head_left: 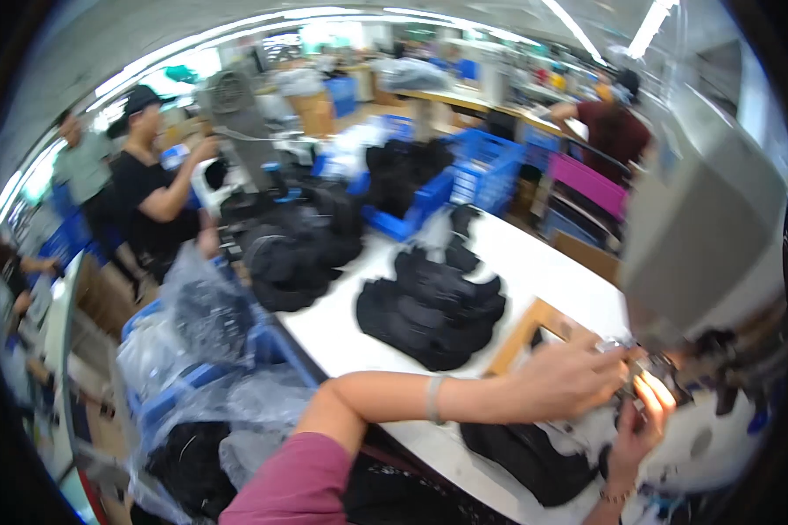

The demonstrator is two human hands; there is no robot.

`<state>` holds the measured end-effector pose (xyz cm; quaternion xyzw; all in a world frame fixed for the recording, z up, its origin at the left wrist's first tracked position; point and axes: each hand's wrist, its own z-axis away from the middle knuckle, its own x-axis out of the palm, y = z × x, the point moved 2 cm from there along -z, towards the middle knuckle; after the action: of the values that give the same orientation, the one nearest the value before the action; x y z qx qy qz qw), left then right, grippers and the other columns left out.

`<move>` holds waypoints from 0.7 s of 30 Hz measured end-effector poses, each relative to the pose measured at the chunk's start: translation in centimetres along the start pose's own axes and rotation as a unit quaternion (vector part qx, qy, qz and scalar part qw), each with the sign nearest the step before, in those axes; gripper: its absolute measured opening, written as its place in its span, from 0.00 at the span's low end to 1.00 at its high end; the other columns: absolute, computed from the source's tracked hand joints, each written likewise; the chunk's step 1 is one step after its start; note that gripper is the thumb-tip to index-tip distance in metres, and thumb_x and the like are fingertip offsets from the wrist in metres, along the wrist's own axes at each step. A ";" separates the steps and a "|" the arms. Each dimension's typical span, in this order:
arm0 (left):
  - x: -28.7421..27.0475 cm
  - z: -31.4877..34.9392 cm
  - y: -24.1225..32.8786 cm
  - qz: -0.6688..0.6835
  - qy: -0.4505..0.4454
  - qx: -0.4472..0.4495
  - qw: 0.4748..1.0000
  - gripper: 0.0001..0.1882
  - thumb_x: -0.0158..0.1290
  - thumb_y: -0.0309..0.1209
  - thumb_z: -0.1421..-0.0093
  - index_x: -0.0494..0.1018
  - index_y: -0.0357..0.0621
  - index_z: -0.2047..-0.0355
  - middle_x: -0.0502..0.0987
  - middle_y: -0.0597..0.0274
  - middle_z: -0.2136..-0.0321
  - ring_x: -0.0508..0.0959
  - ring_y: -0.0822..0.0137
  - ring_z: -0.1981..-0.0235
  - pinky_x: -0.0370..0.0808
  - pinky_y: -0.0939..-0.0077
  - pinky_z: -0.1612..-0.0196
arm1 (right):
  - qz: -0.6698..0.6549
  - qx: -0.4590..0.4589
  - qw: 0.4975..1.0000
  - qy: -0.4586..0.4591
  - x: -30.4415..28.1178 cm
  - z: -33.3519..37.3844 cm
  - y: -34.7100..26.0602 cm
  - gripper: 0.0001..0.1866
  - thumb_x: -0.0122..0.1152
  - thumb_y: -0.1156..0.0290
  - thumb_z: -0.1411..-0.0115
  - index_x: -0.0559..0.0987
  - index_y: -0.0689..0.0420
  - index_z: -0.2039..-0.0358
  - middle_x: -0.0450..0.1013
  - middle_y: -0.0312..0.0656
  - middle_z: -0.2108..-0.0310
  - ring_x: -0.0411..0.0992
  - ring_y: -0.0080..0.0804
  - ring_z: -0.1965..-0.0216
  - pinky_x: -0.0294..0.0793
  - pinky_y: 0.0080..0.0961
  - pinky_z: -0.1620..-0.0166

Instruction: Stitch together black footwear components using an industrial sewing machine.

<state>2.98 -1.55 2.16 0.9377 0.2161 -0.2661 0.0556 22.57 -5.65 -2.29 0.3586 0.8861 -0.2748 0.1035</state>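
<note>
Both hands meet under the head of a large grey sewing machine (705,227), at the right of the head view. My left hand (562,378) reaches across from the lower left, its fingers bent together near a small shiny part. Just below it, my right hand (641,429) has its fingers curled, and lamp light falls on their tips. What either hand pinches is blurred and too small to name. Beneath my left forearm lies a black fabric piece (534,459) on the white table (341,337). A tan wooden frame (521,337) rests behind my left wrist.
Stacked black fabric pieces (433,306) stand mid-table, with a larger dark heap (298,245) behind. A blue crate (490,171) is at the far edge. Plastic bags (206,306) fill a blue bin at left. One person (153,188) stands far left; another (613,131) works far right.
</note>
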 end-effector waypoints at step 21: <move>-1.6 -1.2 0.7 -0.020 -0.096 -0.042 0.994 0.11 0.59 0.27 0.53 0.77 0.45 0.66 0.74 0.63 0.67 0.74 0.65 0.72 0.72 0.80 0.76 | -0.010 -0.080 0.996 -0.022 0.0 -1.9 -2.2 0.16 0.66 0.83 0.54 0.79 0.54 0.63 0.72 0.38 0.60 0.65 0.16 0.81 0.62 0.12 0.83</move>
<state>2.60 -2.53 4.03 0.9000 0.2394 -0.3472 0.1100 21.10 -5.86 0.14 0.3340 0.9063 -0.2120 0.1490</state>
